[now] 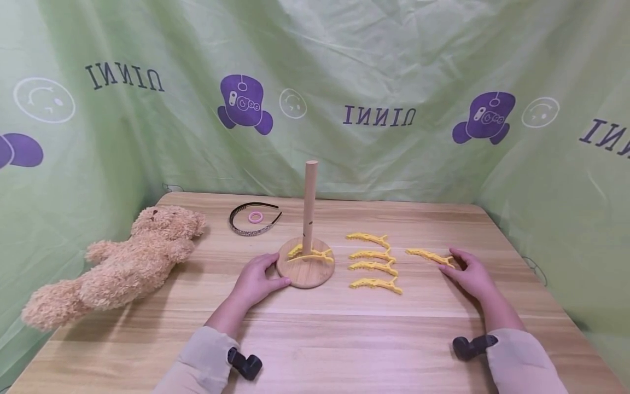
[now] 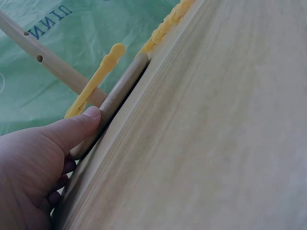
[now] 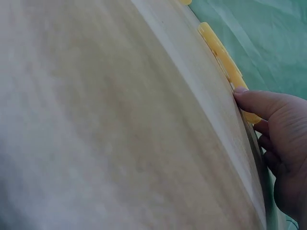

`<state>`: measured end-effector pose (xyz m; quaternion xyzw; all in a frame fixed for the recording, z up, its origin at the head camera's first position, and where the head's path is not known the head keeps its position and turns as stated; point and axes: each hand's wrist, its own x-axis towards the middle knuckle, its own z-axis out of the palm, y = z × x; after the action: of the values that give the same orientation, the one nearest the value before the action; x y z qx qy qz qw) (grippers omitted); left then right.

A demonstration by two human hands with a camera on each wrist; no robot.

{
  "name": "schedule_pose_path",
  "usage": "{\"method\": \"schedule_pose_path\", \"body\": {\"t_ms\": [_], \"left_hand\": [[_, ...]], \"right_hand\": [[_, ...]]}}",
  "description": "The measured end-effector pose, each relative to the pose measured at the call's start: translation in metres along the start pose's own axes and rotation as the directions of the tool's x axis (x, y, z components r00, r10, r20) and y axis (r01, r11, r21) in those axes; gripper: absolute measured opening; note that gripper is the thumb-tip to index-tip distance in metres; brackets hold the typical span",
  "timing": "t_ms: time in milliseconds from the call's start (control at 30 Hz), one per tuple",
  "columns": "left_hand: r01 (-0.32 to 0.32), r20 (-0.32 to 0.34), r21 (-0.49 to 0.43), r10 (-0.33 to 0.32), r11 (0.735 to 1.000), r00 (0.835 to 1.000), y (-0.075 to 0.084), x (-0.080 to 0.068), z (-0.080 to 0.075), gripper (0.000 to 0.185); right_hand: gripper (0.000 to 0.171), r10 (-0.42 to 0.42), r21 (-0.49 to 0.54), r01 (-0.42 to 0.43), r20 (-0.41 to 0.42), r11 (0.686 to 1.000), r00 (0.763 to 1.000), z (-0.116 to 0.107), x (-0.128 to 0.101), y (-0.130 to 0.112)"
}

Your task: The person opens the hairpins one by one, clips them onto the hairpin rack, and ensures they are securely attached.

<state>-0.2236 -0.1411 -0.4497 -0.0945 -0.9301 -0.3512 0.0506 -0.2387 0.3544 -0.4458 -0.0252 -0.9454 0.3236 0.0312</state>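
Note:
A wooden stand with a round base [image 1: 307, 278] and an upright post [image 1: 310, 202] is upright on the table. My left hand [image 1: 257, 278] holds the left rim of that base, thumb toward the front and fingers at the far side; the left wrist view shows the thumb [image 2: 84, 125] on the rim. At the foot of the post is a yellow hair clip [image 1: 315, 257], its arms spread on both sides of it. Over at the right, my right hand [image 1: 470, 273] pinches the end of another yellow hair clip [image 1: 425, 255], lying along the tabletop.
Several yellow hair clips [image 1: 372, 266] lie in a column between stand and right hand. Behind the left hand lie a dark headband [image 1: 251, 233] and a pink hair ring [image 1: 255, 221]. A plush bear [image 1: 133, 262] lies at the left edge. Green curtains [image 1: 315, 65] enclose the table.

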Motion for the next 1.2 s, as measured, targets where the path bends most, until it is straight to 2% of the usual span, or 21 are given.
{"method": "schedule_pose_path", "body": {"t_ms": [367, 733, 900, 1200], "left_hand": [[-0.001, 0.000, 0.003, 0.001, 1.000, 1.000, 0.000, 0.000, 0.000, 0.077], [-0.003, -0.003, 0.000, 0.003, 1.000, 1.000, 0.000, 0.000, 0.000, 0.077], [-0.010, -0.002, 0.003, 0.010, 1.000, 1.000, -0.001, 0.000, 0.001, 0.077], [-0.002, 0.000, -0.002, 0.002, 1.000, 1.000, -0.003, 0.001, 0.002, 0.077]], "right_hand": [[0.064, -0.039, -0.075, 0.034, -0.057, 0.997, 0.998, 0.002, 0.001, 0.003], [0.068, 0.059, 0.033, -0.057, -0.068, 0.998, 0.996, 0.003, -0.003, -0.003], [0.068, 0.090, 0.069, -0.085, -0.081, 0.994, 0.993, 0.004, -0.003, -0.016], [0.058, 0.050, 0.167, -0.036, -0.083, 0.985, 0.995, 0.011, -0.005, -0.059]]}}
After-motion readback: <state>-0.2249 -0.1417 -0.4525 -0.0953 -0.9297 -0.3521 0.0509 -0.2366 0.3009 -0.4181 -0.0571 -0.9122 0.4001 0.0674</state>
